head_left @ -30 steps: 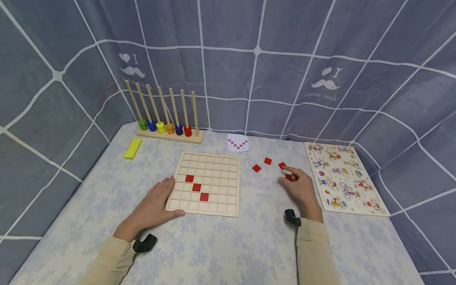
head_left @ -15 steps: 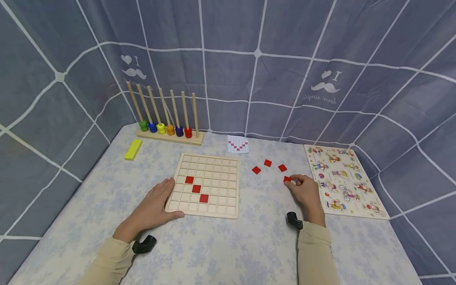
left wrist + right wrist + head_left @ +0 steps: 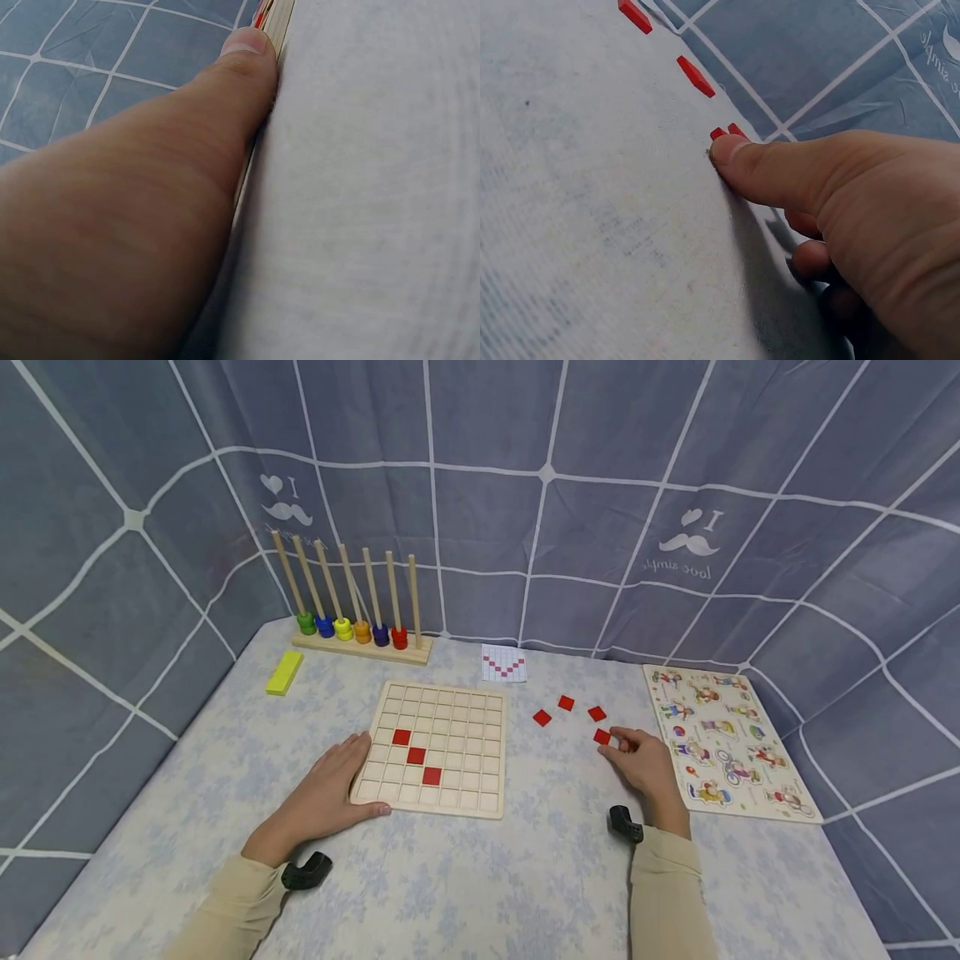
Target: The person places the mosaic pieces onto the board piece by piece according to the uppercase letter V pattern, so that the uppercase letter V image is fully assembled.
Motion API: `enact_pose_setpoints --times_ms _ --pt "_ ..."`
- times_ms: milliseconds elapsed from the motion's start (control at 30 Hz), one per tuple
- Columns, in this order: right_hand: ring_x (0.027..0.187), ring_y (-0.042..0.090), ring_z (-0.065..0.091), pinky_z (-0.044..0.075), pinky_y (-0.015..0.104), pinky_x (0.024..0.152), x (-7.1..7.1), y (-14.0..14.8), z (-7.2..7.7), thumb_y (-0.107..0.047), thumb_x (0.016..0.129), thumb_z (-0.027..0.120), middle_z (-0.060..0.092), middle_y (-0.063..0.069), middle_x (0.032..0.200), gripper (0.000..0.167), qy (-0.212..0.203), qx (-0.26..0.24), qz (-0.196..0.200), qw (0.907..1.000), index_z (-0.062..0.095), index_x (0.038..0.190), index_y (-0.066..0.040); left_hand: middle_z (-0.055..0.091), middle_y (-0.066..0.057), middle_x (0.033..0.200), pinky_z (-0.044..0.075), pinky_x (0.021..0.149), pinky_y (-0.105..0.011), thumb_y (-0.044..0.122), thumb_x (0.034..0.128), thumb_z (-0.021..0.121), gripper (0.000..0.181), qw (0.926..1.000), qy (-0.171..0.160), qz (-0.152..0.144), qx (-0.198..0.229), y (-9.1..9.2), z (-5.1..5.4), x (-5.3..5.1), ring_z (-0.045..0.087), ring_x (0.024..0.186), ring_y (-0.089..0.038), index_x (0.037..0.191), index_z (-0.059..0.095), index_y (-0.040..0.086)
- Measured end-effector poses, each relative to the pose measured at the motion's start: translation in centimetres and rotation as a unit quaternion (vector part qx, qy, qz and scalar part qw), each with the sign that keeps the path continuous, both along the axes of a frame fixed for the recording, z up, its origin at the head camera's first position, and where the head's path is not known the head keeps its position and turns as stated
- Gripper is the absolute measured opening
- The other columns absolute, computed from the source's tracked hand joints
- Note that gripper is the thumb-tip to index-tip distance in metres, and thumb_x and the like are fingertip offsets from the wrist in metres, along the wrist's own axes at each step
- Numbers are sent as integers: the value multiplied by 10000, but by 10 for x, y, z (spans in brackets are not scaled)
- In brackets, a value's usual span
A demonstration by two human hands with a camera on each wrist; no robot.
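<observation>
Head view showed us pinching a square red tile [image 3: 602, 737] in our right hand [image 3: 645, 767], well to the right of the wooden grid board [image 3: 472, 760]. Our left hand [image 3: 324, 789], fingers extended, rested against the board's left edge, farther from the tile.

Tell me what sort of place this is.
Probably a children's learning or play table: there's a peg stand with coloured rings, a gridded board with red tiles, and a cartoon picture board.
</observation>
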State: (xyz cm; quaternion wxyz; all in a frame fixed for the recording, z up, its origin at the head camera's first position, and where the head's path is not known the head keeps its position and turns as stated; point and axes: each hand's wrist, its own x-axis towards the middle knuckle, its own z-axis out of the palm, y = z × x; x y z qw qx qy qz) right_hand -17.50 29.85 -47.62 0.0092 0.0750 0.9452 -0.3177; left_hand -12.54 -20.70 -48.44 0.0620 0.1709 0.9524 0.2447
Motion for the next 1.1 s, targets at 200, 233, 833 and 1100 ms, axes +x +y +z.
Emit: enact_pose_setpoints --times_ms 200,233,833,1100 --pt "807 209 492 369 325 730 -3 0 1 -329 946 716 538 32 821 377 233 141 -65 9996 719 1210 -60 185 -226 1693 182 1248 -620 686 809 734 1236 9999 118 -3 12 2 0 -2 180 1565 -432 1629 133 -16" --pt "793 202 491 370 317 723 -4 0 0 -333 945 708 540 25 815 360 304 238 -74 9992 723 1180 -61 187 -228 1692 181 1247 -624 681 810 736 1233 9999 121 -5 35 2 1 -2 180 1563 -436 1628 133 -18" --pt "746 188 476 388 309 716 -10 -36 -6 -264 896 697 516 29 793 242 1027 99 61 9946 734 1027 -64 199 -225 1690 182 1246 -624 693 816 721 1212 10000 46 26 -36 2 5 2 184 1563 -430 1628 159 -10" --pt "744 164 470 406 293 713 -19 -79 2 -288 894 700 500 0 768 246 1082 -307 416 9928 740 1051 -102 203 -200 1695 192 1240 -622 660 832 727 1087 9998 168 -82 -121 0 3 3 180 1564 -419 1620 278 62"
